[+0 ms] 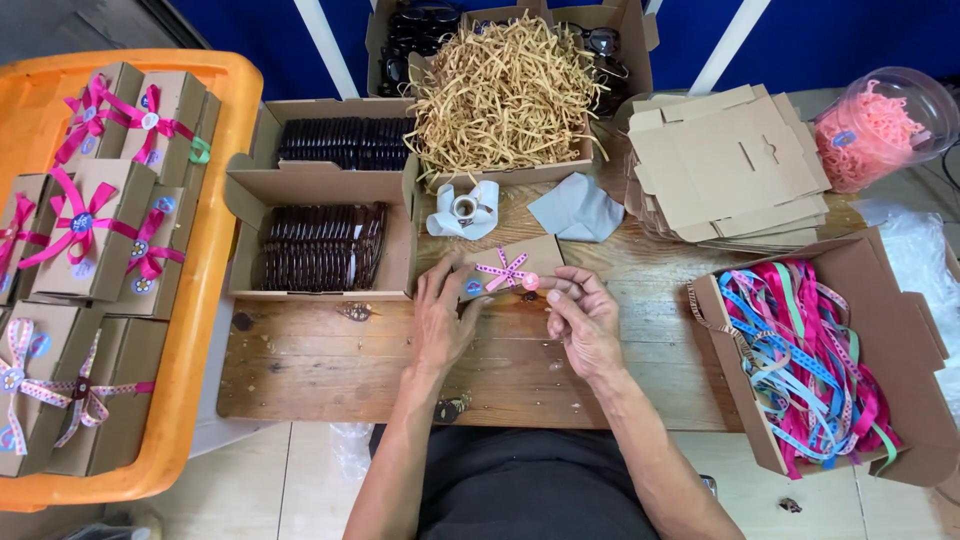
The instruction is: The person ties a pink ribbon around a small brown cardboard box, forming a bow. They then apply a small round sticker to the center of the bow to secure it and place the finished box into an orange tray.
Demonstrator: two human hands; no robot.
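Observation:
A small brown cardboard box (520, 262) tied with a pink patterned ribbon lies on the wooden table (320, 360) in front of me. My left hand (445, 315) steadies its left end, fingers spread over the edge. My right hand (580, 315) pinches a small round pink sticker (530, 281) at the ribbon cross on the box's front.
An orange crate (215, 200) at left holds several ribboned boxes. Two open cartons of dark items (320, 245) sit beside it. Behind are a box of straw-like paper shred (505, 90), flat box blanks (725, 165), a jar of pink pieces (875, 130). A box of ribbons (800, 360) stands right.

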